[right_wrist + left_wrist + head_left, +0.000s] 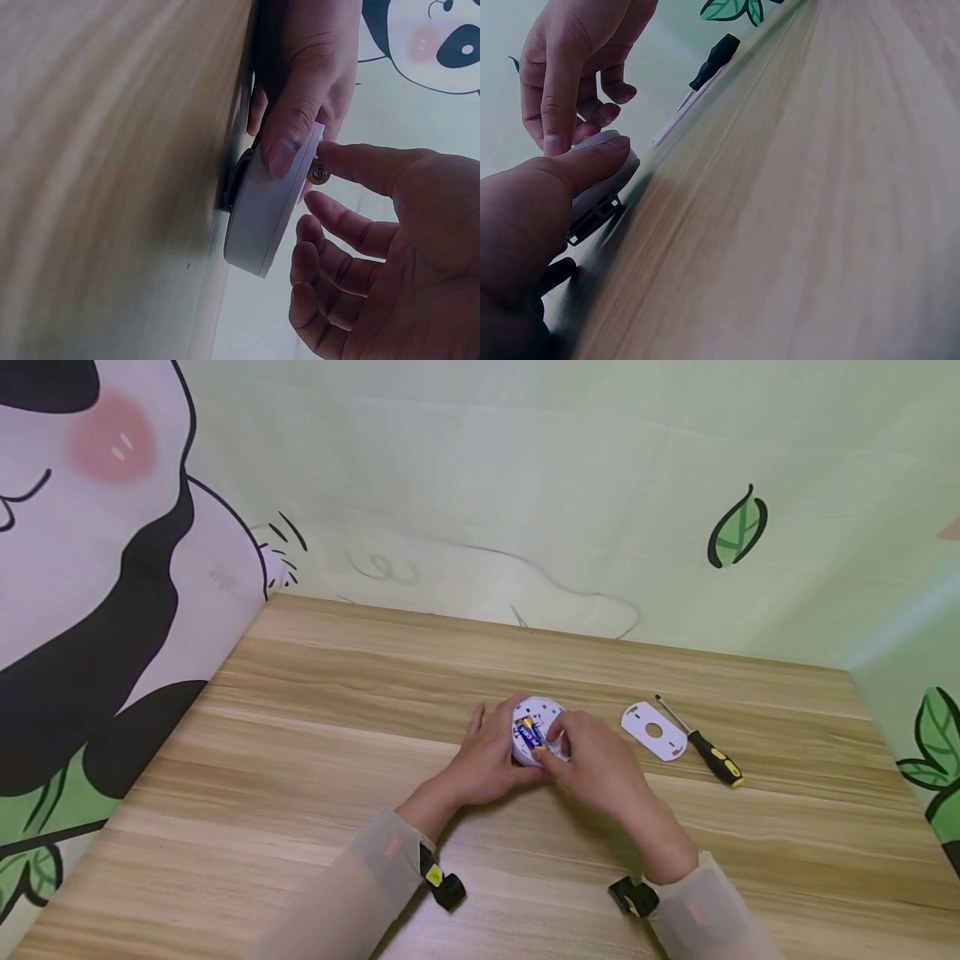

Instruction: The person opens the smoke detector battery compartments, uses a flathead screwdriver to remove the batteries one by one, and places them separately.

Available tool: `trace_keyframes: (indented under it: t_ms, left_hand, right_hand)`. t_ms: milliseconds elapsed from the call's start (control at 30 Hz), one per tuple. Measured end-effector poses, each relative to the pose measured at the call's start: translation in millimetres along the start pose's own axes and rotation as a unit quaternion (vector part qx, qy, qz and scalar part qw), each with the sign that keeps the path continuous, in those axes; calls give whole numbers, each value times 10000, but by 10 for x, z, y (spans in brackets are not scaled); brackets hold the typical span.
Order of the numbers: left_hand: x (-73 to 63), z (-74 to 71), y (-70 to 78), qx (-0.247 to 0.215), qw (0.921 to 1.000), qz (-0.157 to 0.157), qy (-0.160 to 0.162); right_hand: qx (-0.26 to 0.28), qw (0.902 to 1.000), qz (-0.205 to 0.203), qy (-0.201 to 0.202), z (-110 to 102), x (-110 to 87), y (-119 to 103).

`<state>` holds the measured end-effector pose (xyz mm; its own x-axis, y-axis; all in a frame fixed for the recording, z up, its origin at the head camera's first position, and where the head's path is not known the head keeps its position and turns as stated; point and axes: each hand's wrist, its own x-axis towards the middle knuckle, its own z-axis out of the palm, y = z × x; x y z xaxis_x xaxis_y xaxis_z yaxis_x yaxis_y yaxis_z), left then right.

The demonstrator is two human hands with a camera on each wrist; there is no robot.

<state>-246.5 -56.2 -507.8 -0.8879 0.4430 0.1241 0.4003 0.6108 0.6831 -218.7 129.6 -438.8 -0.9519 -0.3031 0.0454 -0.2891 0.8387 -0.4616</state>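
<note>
My left hand grips a round white smoke alarm by its rim, thumb on the near side and fingers round the far side. The alarm's back faces up, tilted over the table, and blue-and-yellow batteries lie in its compartment. In the right wrist view a battery end shows at the alarm's face, right under the tip of my right thumb. The straight thumb of my right hand presses there. Its other fingers are loosely bent, apart from the alarm. A dark part juts from the alarm's underside.
Right of my hands, a white mounting plate with a round centre hole lies flat on the wooden table. Beside it is a black-and-yellow screwdriver, its tip pointing away from me. Printed cloth walls stand behind and at both sides.
</note>
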Motion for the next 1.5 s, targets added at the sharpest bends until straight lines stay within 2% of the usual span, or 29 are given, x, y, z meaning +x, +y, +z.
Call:
trace_keyframes:
  t_ms: [333, 967, 1500]
  left_hand:
    - [-8, -4, 7, 41, 10000, 44, 37]
    - [-1, -2, -1, 25, 10000, -14, -30]
    - [8, 8, -1, 81, 9999, -118, -68]
  right_hand:
    - [-233, 9997, 19, 85, 16, -10, -25]
    - [-284, 9990, 7, 357, 9, -10, -18]
    - [-81, 9997, 146, 181, -90, -23, -36]
